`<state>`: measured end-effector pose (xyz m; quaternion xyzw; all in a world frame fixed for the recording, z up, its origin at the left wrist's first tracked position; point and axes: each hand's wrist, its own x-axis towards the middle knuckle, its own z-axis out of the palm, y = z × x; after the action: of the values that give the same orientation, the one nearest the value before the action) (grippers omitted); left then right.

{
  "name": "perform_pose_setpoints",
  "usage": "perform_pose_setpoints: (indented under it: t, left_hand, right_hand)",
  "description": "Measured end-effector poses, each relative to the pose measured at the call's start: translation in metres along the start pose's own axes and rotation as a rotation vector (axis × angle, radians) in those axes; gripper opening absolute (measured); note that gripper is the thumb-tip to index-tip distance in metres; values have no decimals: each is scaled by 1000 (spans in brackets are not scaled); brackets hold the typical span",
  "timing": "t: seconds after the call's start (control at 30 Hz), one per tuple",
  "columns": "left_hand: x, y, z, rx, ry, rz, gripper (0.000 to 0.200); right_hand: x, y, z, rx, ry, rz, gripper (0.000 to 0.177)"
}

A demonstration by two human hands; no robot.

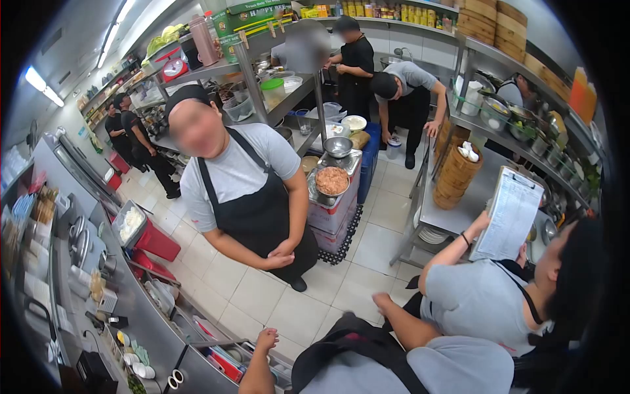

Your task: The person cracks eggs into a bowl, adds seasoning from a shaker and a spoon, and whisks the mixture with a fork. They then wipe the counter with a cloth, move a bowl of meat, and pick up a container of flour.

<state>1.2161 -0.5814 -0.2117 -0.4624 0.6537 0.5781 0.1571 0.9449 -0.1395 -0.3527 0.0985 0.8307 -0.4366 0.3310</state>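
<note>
My left hand (267, 339) is raised at the bottom of the view, its fingers loosely bent and slightly apart, with nothing in it. It is above the floor, nearest to the steel counter (197, 368) on the left. My right hand (382, 301) is held out in front of my black apron (348, 348). It is small and slightly blurred, so its fingers are not clear, and no object shows in it. A person in a black apron (243, 197) stands facing me with hands clasped. On my right, another person holds a clipboard with a paper sheet (508, 213).
A bowl of minced meat (333, 180) sits on stacked boxes near a metal bowl (338, 146). Bamboo steamers (457, 174) stand on a steel table at right. A red bin (157, 243) is at left. Several other people stand farther back on the tiled floor (289, 315).
</note>
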Motion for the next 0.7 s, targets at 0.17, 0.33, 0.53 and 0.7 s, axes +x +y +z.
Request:
perform_pose_setpoints:
  t: [0.17,0.33,0.53,0.7]
  left_hand:
    - [68,-47,-65,291,-78,78,15]
    - [46,24,-50,-22,235,-48,25]
    - [43,111,13,-138,198,-246,25]
    - [73,192,35,-144,174,-251,25]
  right_hand:
    - [22,-344,-48,699,144,-248,14]
    - [110,-661,-178,877,46,-932,13]
    - [209,-909,-255,306,496,-1415,21]
    - [306,-994,-263,-403,384,-1423,43]
